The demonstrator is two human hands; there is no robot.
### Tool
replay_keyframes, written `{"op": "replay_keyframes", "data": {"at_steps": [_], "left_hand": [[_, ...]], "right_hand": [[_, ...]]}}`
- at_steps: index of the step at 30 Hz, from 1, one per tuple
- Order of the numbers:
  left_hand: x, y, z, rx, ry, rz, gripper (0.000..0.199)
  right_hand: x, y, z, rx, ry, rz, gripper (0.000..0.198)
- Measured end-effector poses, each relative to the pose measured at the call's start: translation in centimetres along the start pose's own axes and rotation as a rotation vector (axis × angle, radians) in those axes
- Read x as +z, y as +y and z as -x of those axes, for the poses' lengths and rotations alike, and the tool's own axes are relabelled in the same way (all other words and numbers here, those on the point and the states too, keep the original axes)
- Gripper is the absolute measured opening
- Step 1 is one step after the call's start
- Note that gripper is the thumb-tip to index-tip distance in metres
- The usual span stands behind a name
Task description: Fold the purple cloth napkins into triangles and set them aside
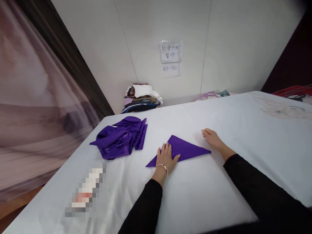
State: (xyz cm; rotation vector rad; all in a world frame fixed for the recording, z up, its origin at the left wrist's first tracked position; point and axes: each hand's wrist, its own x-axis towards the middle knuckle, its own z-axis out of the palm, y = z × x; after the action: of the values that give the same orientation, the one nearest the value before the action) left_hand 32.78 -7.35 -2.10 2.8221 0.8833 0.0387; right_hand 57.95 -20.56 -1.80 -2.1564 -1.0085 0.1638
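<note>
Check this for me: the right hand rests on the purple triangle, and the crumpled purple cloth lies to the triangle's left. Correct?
Not quite: the head view shows the left hand resting on the purple triangle; the right hand is off it, near its right corner. The crumpled purple cloth does lie to the triangle's left.

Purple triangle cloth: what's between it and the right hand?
Just a little stretch of white tablecloth shows between the purple triangle cloth and right hand, in the head view.
</note>
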Motion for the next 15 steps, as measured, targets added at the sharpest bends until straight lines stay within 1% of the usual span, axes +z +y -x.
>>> {"op": "replay_keyframes", "data": {"at_steps": [2, 4, 5, 7, 9, 12, 14, 15], "left_hand": [[0.0, 0.0, 0.0, 0.001, -0.003, 0.000, 0.079], [-0.1, 0.0, 0.1, 0.000, -0.006, 0.000, 0.079], [-0.1, 0.0, 0.2, -0.001, -0.005, -0.002, 0.079], [0.0, 0.0, 0.3, 0.000, 0.001, -0.011, 0.078], [0.1, 0.0, 0.4, 0.005, 0.010, -0.019, 0.078], [0.1, 0.0, 0.4, 0.006, 0.009, -0.017, 0.078], [0.1, 0.0, 0.3, 0.003, 0.004, -0.005, 0.075], [0.1, 0.0, 0.3, 0.003, 0.005, 0.003, 0.073]], "right_hand": [[-0.4, 0.7, -0.2, 0.071, 0.064, -0.003, 0.056], [-0.3, 0.7, -0.2, 0.071, 0.126, 0.060, 0.057], [-0.1, 0.4, -0.1, 0.030, 0.146, 0.119, 0.055], [0.8, -1.1, 0.5, -0.121, 0.137, 0.248, 0.057], [1.9, -3.4, 1.4, -0.288, 0.058, 0.319, 0.061], [4.0, -7.4, 2.9, -0.510, -0.149, 0.321, 0.062], [5.5, -9.6, 3.4, -0.618, -0.293, 0.300, 0.064], [6.3, -10.4, 3.5, -0.649, -0.353, 0.292, 0.064]]}}
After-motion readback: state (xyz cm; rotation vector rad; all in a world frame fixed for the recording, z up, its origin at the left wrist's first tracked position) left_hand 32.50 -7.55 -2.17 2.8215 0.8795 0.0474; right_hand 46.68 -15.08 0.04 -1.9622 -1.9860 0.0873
